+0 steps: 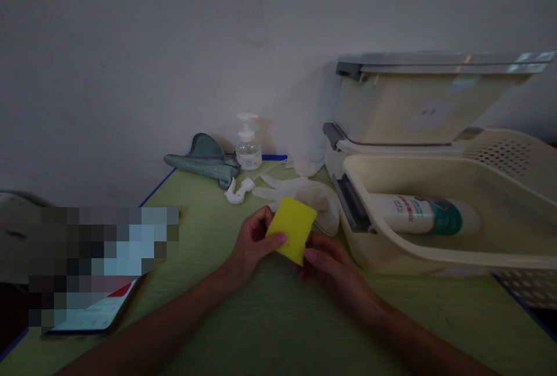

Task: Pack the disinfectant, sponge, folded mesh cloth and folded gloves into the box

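Observation:
A yellow sponge is held up over the green table top by both hands. My left hand grips its left edge, thumb across the front. My right hand pinches its lower right corner from below. Just behind the sponge lie pale rubber gloves, flat on the table.
A cream plastic basket on the right holds a lying white-and-green bottle, with a lidded cream bin behind it. Near the wall stand a pump bottle, a grey-green cloth and a white spray trigger. A phone lies at the left edge.

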`<state>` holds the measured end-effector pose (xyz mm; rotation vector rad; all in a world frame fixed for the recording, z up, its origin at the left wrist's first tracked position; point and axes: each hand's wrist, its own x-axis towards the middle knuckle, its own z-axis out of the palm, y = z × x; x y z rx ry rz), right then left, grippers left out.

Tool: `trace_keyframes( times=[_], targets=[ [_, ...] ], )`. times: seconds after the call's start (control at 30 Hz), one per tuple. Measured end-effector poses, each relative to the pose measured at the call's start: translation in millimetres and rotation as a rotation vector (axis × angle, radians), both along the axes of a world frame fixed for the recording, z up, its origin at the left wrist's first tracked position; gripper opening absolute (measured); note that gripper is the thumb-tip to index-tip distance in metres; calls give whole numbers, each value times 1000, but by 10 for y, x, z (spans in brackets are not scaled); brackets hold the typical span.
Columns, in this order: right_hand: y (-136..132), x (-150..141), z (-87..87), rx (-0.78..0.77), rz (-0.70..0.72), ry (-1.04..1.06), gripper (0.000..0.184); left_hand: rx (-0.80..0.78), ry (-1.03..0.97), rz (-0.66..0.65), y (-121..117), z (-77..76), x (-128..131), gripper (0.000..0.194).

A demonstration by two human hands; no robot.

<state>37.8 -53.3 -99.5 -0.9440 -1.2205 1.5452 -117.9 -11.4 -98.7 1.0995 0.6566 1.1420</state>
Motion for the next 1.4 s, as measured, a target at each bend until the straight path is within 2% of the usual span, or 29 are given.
trace_keyframes(
  times=[0.2, 0.53, 0.73, 0.93, 1.07, 1.23, 1.4],
  targets=[
    [24, -6, -20, -8, -17, -3, 30, 36, -9, -13, 8, 5, 8, 43],
    [2, -31, 7, -51, -80, -101, 15, 172, 29, -31, -3, 51, 34, 41],
    [-22, -20, 53, -85, -122, -187, 13, 208, 112, -40, -18, 8, 14, 41],
    [-42, -1, 62, -77, -146, -179, 10, 266, 148, -78, -41, -56, 10, 39],
    [-13, 13, 34, -70, -101, -136, 12, 229, 128, -52, -33, -48, 9, 40],
    [22, 27, 27, -43, -3, -55, 24, 108, -5, 0, 11, -13, 9, 43],
    [15, 50, 29, -20, 49, -35, 31, 59, -24, 41, 37, -27, 0, 43]
  ],
)
